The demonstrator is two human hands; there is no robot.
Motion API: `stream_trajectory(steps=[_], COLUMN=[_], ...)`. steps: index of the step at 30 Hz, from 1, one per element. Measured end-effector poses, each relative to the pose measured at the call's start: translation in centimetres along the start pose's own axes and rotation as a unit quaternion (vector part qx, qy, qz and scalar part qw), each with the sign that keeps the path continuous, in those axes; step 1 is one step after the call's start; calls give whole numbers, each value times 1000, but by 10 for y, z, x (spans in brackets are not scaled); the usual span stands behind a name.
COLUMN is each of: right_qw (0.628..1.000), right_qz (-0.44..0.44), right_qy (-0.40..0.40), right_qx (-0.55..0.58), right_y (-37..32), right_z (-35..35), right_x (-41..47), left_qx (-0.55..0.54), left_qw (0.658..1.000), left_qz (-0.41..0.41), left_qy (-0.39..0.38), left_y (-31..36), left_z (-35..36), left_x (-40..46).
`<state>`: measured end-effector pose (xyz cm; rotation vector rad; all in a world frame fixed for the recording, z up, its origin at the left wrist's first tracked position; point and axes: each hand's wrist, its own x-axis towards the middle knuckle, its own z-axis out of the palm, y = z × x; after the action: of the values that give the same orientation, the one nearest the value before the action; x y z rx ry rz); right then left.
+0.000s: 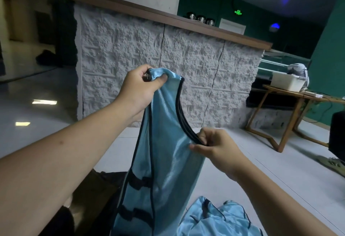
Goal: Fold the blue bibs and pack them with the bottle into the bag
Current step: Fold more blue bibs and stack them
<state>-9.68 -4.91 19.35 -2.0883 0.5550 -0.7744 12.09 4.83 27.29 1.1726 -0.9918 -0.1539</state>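
Note:
A light blue bib [164, 151] with black trim hangs in the air in front of me. My left hand [139, 88] grips its gathered top strap, raised high. Lower and to the right, my right hand [214, 147] pinches the black-edged neckline. More blue bibs [220, 219] lie crumpled on the floor at the bottom. A dark brown bag [97, 187] sits low on the left, partly hidden behind my left forearm and the hanging bib. No bottle is in view.
A white rough stone counter [168, 63] with a wooden top stands straight ahead. At the right, a wooden table [291, 105] carries a white bin [287, 81]. A power strip [334, 163] and a dark box [337, 134] sit at the right edge.

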Motion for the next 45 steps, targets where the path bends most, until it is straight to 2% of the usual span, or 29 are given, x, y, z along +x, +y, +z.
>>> stream_trajectory(steps=[3, 6, 9, 12, 14, 17, 20, 22, 24, 27, 30, 32, 34, 37, 39, 42, 45], right_qw=[998, 981, 960, 952, 948, 946, 968, 980, 987, 988, 973, 957, 943, 931, 921, 898, 878], right_qz=[19, 55, 123, 181, 187, 165, 122, 92, 71, 76, 88, 95, 103, 146, 182, 240, 266], right_qy=[25, 44, -21, -84, -86, -38, 10, 35, 47, 40, 49, 61, 80, 118, 146, 180, 182], right_qx=[61, 182, 249, 232, 242, 277, 221, 171, 138, 130, 205, 268, 306, 314, 311, 322, 355], right_y=[6, 7, 10, 13, 18, 21, 21, 16, 11, 2, -8, -14, -15, -6, 6, 23, 34], right_z=[-4, -9, -12, -13, -15, -17, -16, -15, -16, -17, -19, -19, -18, -16, -20, -28, -34], right_x=[2, 3, 1, -6, -8, -6, -5, -5, -5, -5, -6, -5, -4, 0, 3, 8, 12], left_qx=[12, 29, 60, 78, 74, 107, 213, 236, 187, 13, -178, -310, -319, -265, -269, -304, -254], left_qw=[1000, 999, 998, 996, 996, 993, 976, 971, 981, 982, 938, 898, 879, 871, 844, 809, 814], left_qz=[-2, 1, 19, 31, 22, 1, -1, 7, -46, -182, -292, -309, -351, -388, -417, -410, -350], left_qy=[22, 24, 3, -35, -44, -41, -45, -37, -29, -38, -52, -51, -53, -145, -204, -291, -388], left_y=[-5, -11, -14, -15, -18, -23, -27, -35, -43, -47, -51, -64, -90, -112, -110, -96, -77], left_z=[-3, -5, -6, -2, -1, -3, -5, -9, -13, -13, -14, -16, -9, 9, 19, 19, 17], left_x=[2, 5, 7, 4, 4, 6, 7, 10, 11, 7, 1, -13, -36, -69, -71, -67, -64])
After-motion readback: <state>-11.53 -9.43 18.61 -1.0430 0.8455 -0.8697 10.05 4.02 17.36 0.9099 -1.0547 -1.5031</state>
